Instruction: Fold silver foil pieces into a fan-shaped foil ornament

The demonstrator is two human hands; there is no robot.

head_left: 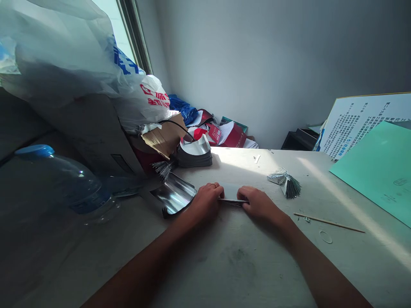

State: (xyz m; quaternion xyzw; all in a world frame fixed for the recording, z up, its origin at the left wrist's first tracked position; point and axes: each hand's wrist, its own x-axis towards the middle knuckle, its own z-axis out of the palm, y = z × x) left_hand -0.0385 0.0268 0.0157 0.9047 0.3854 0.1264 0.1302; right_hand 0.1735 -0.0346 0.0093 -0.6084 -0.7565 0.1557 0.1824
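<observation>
Your left hand (208, 197), right hand (256, 201), pinching a pale sheet (229, 192) at either end, long near edge crosswise, left to right

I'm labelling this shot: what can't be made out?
Pale sheet: near corners covered by left hand and right hand, head view.
Green sheet: right side cut off by the head view's edge.
Bottle label: wording too dark and blurred, head view.
</observation>
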